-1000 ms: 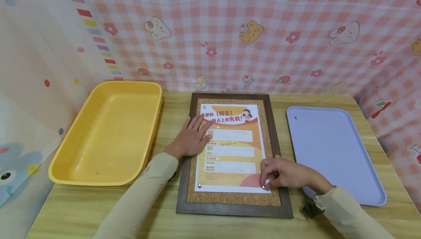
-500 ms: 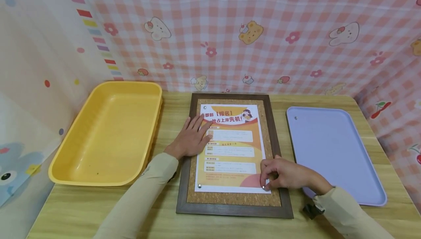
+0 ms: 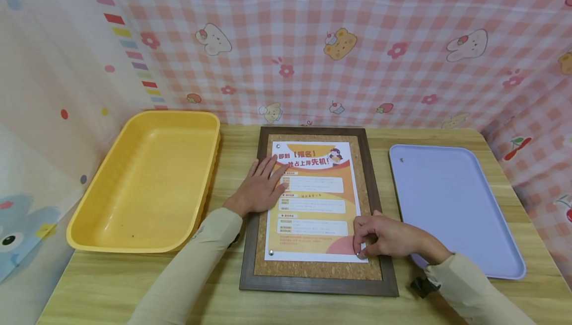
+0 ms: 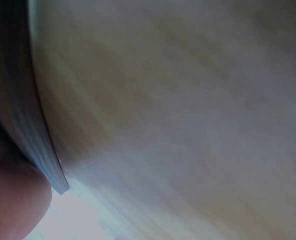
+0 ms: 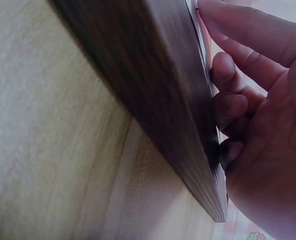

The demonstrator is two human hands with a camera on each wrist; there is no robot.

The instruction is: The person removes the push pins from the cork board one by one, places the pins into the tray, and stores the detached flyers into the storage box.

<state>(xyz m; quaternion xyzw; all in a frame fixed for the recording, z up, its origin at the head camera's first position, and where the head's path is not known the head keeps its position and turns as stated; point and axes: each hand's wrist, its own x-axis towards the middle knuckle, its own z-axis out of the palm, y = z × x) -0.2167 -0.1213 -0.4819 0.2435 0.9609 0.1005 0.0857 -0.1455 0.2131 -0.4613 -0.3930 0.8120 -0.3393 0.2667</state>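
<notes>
A printed orange-and-white poster (image 3: 313, 205) lies on a cork board (image 3: 321, 269) with a dark wooden frame (image 3: 319, 285). Silver thumbtacks sit at its upper left corner (image 3: 278, 146) and lower left corner. My left hand (image 3: 259, 188) rests on the poster's left edge and the frame, fingers spread. At the lower right corner, my right hand (image 3: 384, 235) pinches a small silver thumbtack (image 3: 358, 254) between thumb and forefinger against the paper; the fingers mostly hide it. In the right wrist view the other fingers (image 5: 230, 106) lie curled by the frame's side.
To the left stands a deep yellow tray (image 3: 214, 166). A shallow lilac tray (image 3: 451, 205) lies to the right, with one thumbtack (image 3: 401, 159) near its upper left corner. Everything stands on a wooden table (image 3: 214, 300), with a checked cloth (image 3: 290, 32) hanging behind.
</notes>
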